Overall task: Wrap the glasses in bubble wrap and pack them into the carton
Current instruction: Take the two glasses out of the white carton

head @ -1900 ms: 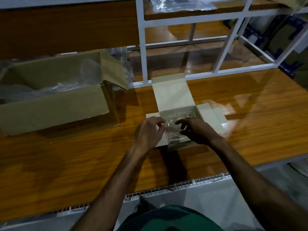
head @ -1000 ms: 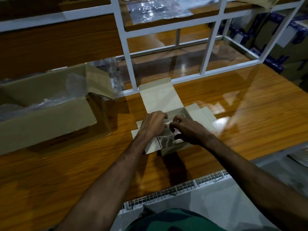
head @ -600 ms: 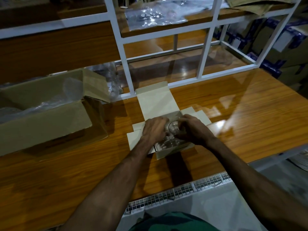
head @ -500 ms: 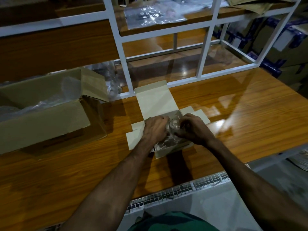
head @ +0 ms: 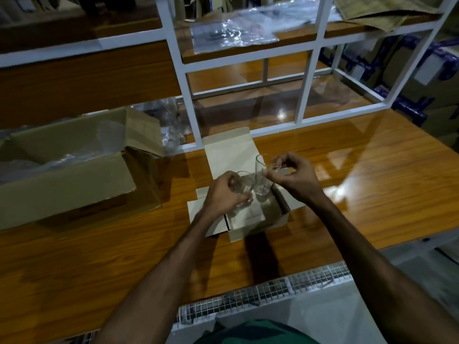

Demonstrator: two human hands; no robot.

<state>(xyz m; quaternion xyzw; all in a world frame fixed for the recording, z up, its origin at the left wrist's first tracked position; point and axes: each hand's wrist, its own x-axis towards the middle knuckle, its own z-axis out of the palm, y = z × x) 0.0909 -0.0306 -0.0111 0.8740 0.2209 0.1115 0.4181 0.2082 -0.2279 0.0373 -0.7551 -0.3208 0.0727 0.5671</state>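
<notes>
Glossy wooden table (head: pixel 347 175) in a dim storeroom, backed by a white shelf frame (head: pixel 308 78). Above the small open box (head: pixel 258 227), the left hand (head: pixel 223 194) grips one glass (head: pixel 244 187) and the right hand (head: pixel 295 177) pinches a taller glass (head: pixel 260 177) (both unwrapped). A large carton (head: pixel 67 184) sits left; bubble wrap (head: pixel 233 33) lies on the shelf.

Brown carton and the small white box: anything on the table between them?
No. Head view shows bare table between the brown carton and small white box.

head cam | looks forward-down | close over wooden table (head: pixel 347 175)
</notes>
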